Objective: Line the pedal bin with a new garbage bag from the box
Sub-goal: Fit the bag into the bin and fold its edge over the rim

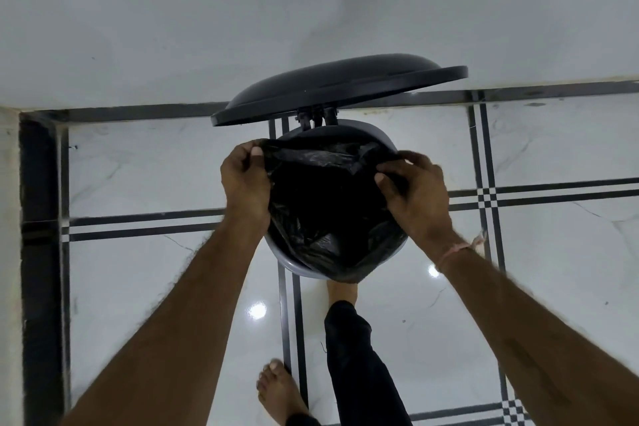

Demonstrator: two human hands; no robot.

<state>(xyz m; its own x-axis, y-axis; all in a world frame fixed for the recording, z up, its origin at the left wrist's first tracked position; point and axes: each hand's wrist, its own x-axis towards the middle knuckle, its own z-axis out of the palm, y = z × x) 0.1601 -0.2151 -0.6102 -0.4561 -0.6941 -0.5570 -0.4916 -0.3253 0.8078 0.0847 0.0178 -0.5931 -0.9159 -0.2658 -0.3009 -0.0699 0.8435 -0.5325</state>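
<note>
One pedal bin (297,268), one lid (332,86), one garbage bag (328,211), two hands (left hand (245,183), right hand (418,197)), two bare feet (near foot (278,391), far foot (340,290)), and one wrist thread (456,249) at right.

Dim, cool, even light. Two small glare spots lay on the glossy floor (155,166), below the left hand (245,180) and below the right hand (418,197). Between the hands, the garbage bag (328,204) read as near-featureless black. Tile lines (553,190) bowed far from both hands, and the right forearm (518,322) showed slight blur.
</note>
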